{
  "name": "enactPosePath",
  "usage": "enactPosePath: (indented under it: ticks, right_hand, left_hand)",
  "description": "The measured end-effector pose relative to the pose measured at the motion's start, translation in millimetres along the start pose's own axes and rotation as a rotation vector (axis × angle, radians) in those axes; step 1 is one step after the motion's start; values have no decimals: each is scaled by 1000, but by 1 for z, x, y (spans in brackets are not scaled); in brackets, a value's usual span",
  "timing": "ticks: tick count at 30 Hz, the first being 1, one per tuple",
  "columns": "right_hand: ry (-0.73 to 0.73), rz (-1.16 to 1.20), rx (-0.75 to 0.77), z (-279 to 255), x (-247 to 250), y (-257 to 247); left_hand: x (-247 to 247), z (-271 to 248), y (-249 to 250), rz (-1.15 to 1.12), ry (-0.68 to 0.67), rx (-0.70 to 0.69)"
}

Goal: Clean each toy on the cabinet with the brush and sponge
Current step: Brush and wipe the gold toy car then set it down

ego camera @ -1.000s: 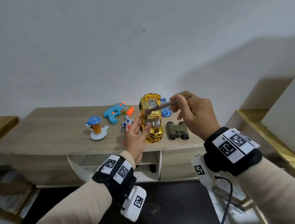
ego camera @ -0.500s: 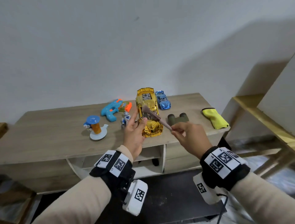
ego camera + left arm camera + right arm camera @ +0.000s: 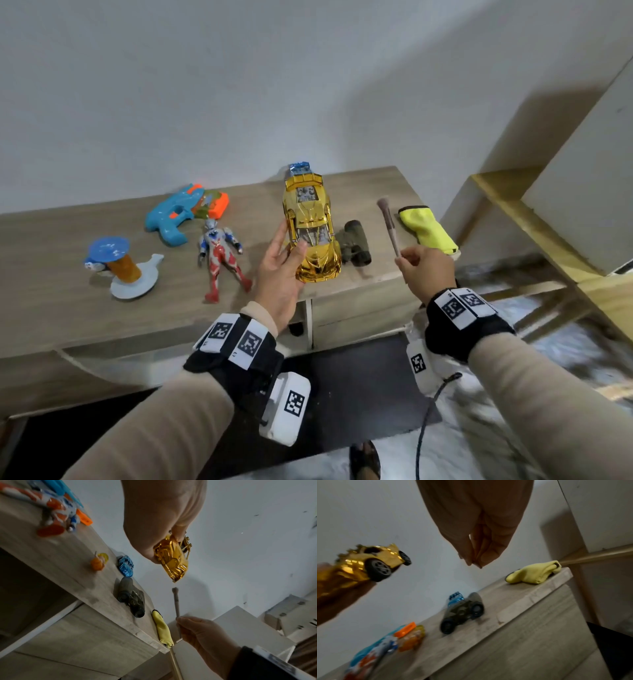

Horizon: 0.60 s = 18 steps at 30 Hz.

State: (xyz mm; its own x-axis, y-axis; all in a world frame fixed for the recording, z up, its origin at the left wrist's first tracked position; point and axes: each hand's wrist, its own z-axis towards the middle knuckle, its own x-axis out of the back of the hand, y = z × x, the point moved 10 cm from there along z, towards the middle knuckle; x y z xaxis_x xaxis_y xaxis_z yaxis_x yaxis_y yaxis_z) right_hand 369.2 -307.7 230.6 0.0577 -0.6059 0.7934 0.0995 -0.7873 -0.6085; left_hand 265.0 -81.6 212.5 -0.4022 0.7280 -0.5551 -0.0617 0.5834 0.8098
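Note:
My left hand (image 3: 281,270) holds a shiny gold toy car (image 3: 310,228) above the front of the wooden cabinet (image 3: 51,308), thumb on its hood and fingers under it. The same gold car (image 3: 173,559) shows in the left wrist view, gripped at its front. My right hand (image 3: 423,267) pinches the thin handle of a small brush (image 3: 387,222), bristles pointing up, well to the right of the car and clear of it. In the left wrist view the brush (image 3: 176,601) stands upright below the car. A yellow sponge cloth (image 3: 426,226) lies at the cabinet's right end.
On the cabinet lie olive toy binoculars (image 3: 356,245), a red and blue action figure (image 3: 221,257), a blue and orange water gun (image 3: 181,212), a blue-capped orange toy on a white base (image 3: 120,267) and a small blue car (image 3: 126,566). A wooden frame (image 3: 548,233) stands at right.
The brush has come off the gold car: my right hand swung it away to the right and tipped it bristles up. My left hand keeps the car. The view shifted right.

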Motion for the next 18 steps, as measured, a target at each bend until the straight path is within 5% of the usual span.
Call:
enactPosePath:
  ticks: [13, 18]
  right_hand:
    - [-280, -126, -41, 116, -70, 57]
    - [-205, -29, 14, 144, -56, 58]
  left_hand:
    - [-37, 74, -46, 19, 142, 4]
    - [-49, 89, -52, 14, 132, -8]
